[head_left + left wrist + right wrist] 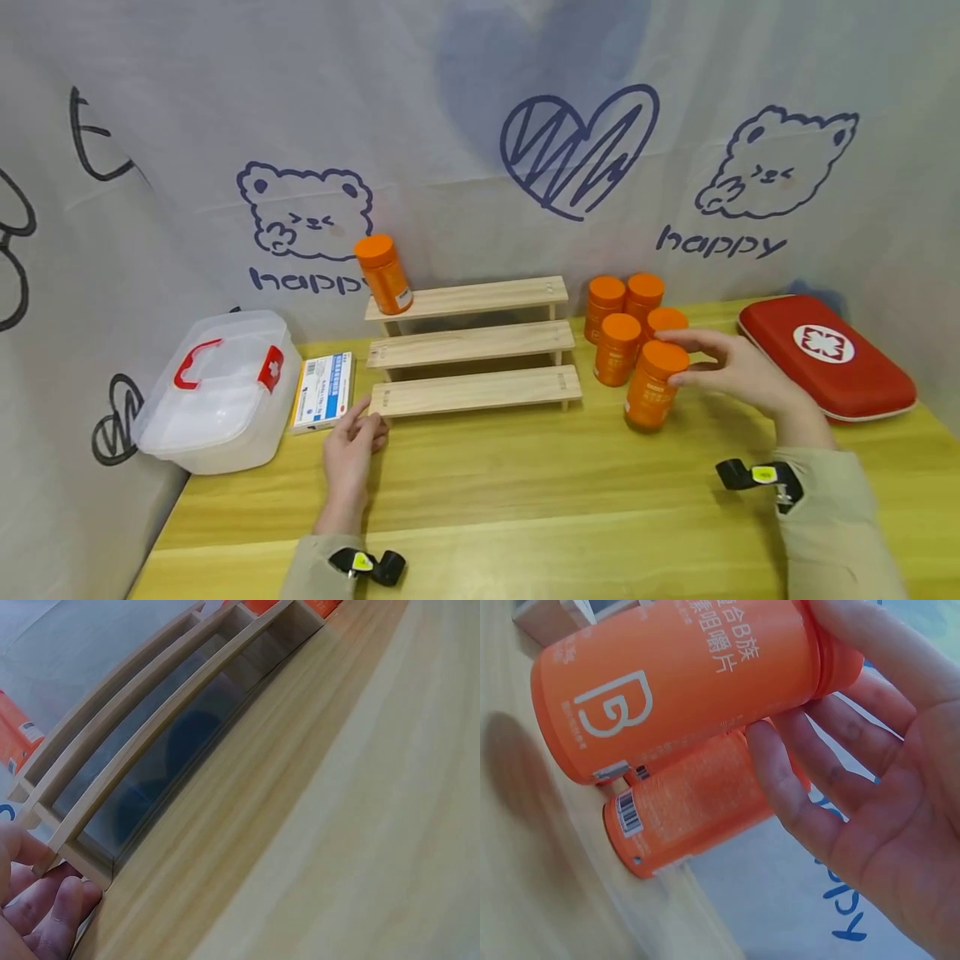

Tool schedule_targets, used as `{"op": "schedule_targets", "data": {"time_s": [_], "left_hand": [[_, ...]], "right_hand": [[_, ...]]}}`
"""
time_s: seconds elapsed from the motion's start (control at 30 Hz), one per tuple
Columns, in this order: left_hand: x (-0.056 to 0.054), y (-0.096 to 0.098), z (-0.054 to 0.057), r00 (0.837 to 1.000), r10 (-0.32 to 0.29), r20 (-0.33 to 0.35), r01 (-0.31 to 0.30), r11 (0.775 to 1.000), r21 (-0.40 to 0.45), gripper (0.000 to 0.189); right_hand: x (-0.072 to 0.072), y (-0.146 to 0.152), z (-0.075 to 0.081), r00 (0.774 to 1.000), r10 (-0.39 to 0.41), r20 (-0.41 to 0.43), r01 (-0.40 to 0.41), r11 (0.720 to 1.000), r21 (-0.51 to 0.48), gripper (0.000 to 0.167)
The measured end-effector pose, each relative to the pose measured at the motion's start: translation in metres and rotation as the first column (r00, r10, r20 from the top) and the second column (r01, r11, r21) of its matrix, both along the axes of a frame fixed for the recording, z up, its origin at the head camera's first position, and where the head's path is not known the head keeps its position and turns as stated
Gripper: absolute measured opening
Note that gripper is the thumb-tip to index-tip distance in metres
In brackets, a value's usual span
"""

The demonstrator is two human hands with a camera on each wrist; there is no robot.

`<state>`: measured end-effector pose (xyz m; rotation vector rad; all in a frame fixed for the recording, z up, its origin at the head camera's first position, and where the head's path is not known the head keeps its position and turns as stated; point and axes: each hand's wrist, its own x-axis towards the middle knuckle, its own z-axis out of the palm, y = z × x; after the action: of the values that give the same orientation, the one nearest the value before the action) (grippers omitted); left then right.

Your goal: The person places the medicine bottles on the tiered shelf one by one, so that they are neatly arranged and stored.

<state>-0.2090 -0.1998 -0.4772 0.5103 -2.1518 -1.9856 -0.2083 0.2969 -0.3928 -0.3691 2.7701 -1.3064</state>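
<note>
My right hand [723, 367] grips an orange pill bottle [651, 396] near its lid, thumb on one side and fingers on the other. In the right wrist view, the bottle's label [615, 705] carries a large white B. Several more orange bottles [617, 354] stand just behind it. A three-tier wooden rack [476, 393] occupies the middle of the table. At the left end of its lowest tier, my left hand [352, 442] pinches the corner, its fingers [56, 915] partly around the end. One orange bottle [386, 279] is on the top tier's left end.
Left of the rack lie a blue-and-white medicine box [324, 390] and a clear plastic case [217, 400] with a red handle. A red zip first-aid case [828, 354] lies at the right. Behind everything hangs a printed cloth [450, 125]. The tabletop [517, 492] is light wood.
</note>
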Motion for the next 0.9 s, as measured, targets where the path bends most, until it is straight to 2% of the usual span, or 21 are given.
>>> {"op": "schedule_targets", "data": {"time_s": [0.17,0.37,0.5,0.7,0.9], "left_hand": [[0.0,-0.001,0.001,1.0,-0.007,-0.018,0.007,1.0,0.008,0.038],[0.001,-0.001,0.002,1.0,-0.02,-0.02,0.021,1.0,0.02,0.04],[0.001,0.0,0.001,0.999,-0.035,-0.018,0.035,0.999,0.024,0.041],[0.0,-0.001,-0.001,1.0,-0.022,-0.021,0.022,1.0,0.012,0.039],[-0.001,-0.001,-0.002,1.0,-0.017,-0.025,0.017,1.0,-0.005,0.038]], "right_hand": [[0.001,-0.007,0.002,1.0,0.022,-0.011,-0.023,0.999,-0.023,0.056],[0.004,-0.033,0.015,0.983,0.067,-0.169,-0.069,0.998,-0.009,0.053],[0.001,-0.062,0.027,0.973,0.053,-0.225,-0.06,0.998,-0.025,0.053],[-0.027,-0.116,0.052,0.953,0.044,-0.299,-0.072,0.994,-0.082,0.057],[-0.066,-0.167,0.067,0.899,0.003,-0.437,-0.025,0.999,-0.046,0.057]]}}
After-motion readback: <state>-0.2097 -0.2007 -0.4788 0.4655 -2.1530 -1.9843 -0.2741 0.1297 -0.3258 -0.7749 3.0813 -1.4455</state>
